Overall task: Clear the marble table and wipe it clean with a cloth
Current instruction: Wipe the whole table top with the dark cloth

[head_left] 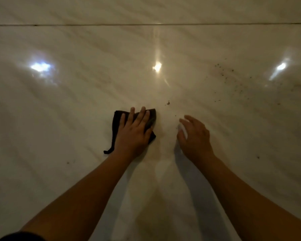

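Dark cloth point(118, 120) on marble table point(59, 101), left hand point(134, 133) pressing it flat-fingered, right hand point(195, 136) curled round small white object point(184, 129)

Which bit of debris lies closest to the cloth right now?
The small dark clump just beyond the cloth's far right corner; the scattered specks lie farther right.

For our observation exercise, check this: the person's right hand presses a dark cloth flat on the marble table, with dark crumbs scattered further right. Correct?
Not quite. The head view shows the left hand pressing the dark cloth flat on the marble table; the right hand grips a white object beside it. The dark crumbs do lie further right.
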